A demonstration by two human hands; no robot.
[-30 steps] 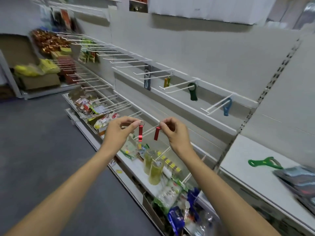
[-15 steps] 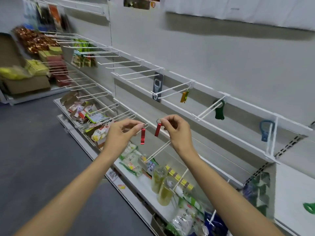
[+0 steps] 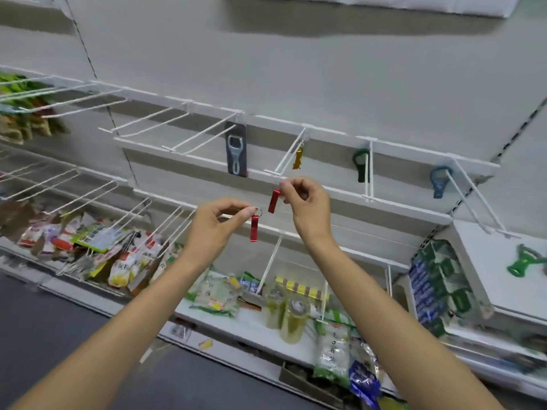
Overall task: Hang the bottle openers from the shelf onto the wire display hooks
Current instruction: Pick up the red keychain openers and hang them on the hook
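My left hand pinches the key ring of a red bottle opener that dangles below its fingertips. My right hand pinches the top of a second red bottle opener, just under the tip of a white wire hook. A gold opener hangs at the back of that hook. On neighbouring hooks hang a carded grey opener, a dark green opener and a blue opener. A bright green opener lies on the white shelf at the right.
Rows of bare white wire hooks jut out at the upper left and at the middle left. Below the hands, a lower shelf holds snack packets and two jars of yellow liquid. Dark floor lies at the bottom left.
The view has swung to the right and closer to the hook rail. Both hands rose with their red openers, and my right hand now sits higher, under the tip of the hook with the gold opener.
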